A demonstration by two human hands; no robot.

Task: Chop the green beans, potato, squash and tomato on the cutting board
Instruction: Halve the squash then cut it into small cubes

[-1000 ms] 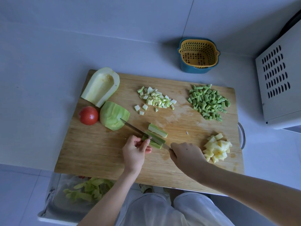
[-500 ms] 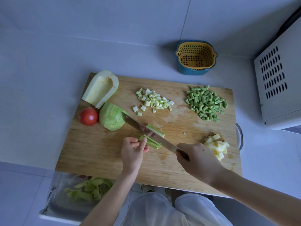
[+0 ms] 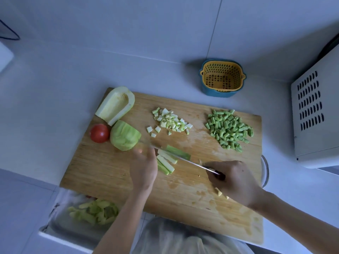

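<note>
On the wooden cutting board (image 3: 102, 173) lie several squash strips (image 3: 167, 162). My left hand (image 3: 144, 168) rests flat just left of them, fingers apart, touching their left ends. My right hand (image 3: 232, 180) grips a knife (image 3: 185, 160) whose blade lies across the strips. A squash half (image 3: 115, 105), cut side up, and a rounded squash piece (image 3: 125, 135) sit at the board's far left, beside a whole tomato (image 3: 99, 133). Diced squash (image 3: 169, 121) and chopped green beans (image 3: 229, 130) form piles at the back. Potato cubes (image 3: 219, 192) are mostly hidden under my right hand.
A yellow strainer basket in a blue bowl (image 3: 222, 78) stands behind the board. A white appliance with vent slots (image 3: 315, 118) fills the right side. Below the counter edge, a bin with green peelings (image 3: 93, 212) sits at the lower left.
The knife blade has come down across the squash strips, and my left hand has shifted onto their left ends. My right hand now covers most of the potato cubes. The view has shifted.
</note>
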